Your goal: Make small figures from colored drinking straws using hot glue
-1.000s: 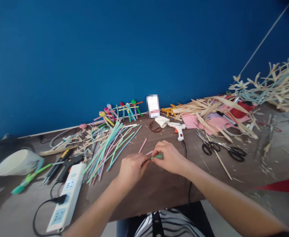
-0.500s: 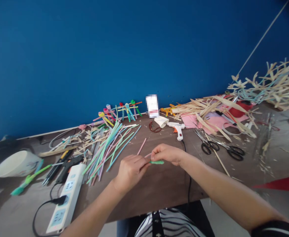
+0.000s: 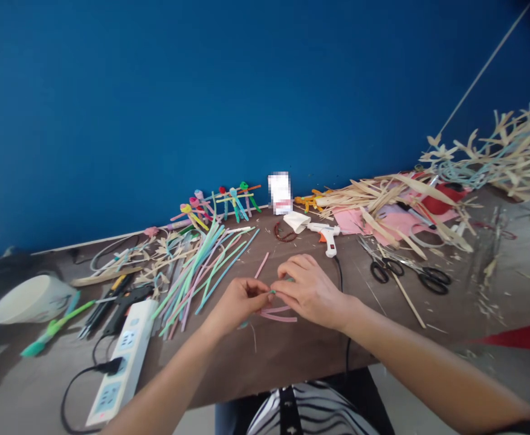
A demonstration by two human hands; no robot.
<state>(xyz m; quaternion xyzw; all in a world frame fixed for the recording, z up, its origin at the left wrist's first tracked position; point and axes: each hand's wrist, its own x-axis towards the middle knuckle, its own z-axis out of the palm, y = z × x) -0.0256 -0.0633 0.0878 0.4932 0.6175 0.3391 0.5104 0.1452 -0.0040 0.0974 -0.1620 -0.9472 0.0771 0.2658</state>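
Observation:
My left hand (image 3: 240,302) and my right hand (image 3: 307,291) meet over the front of the table, fingertips pinched together. Between them shows a small bit of green pipe cleaner (image 3: 272,292), mostly covered by the fingers. Pink pipe cleaner lengths (image 3: 283,318) stick out below the right hand, apparently part of the same piece. A short pink pipe cleaner (image 3: 261,264) lies on the table just beyond the fingers. To the left is a loose bundle of pastel pipe cleaners (image 3: 201,272).
A white glue gun (image 3: 329,235) lies beyond my right hand, its cord running toward the front edge. Scissors (image 3: 433,279) lie at right near dried strips (image 3: 378,202). A power strip (image 3: 124,362), dark glue gun (image 3: 129,308) and white bowl (image 3: 29,300) are at left. Small pipe-cleaner figures (image 3: 232,199) stand by the wall.
My right hand has turned, its back now showing and covering most of the green part. The pink lengths have swung below the fingers. My left hand has rolled slightly.

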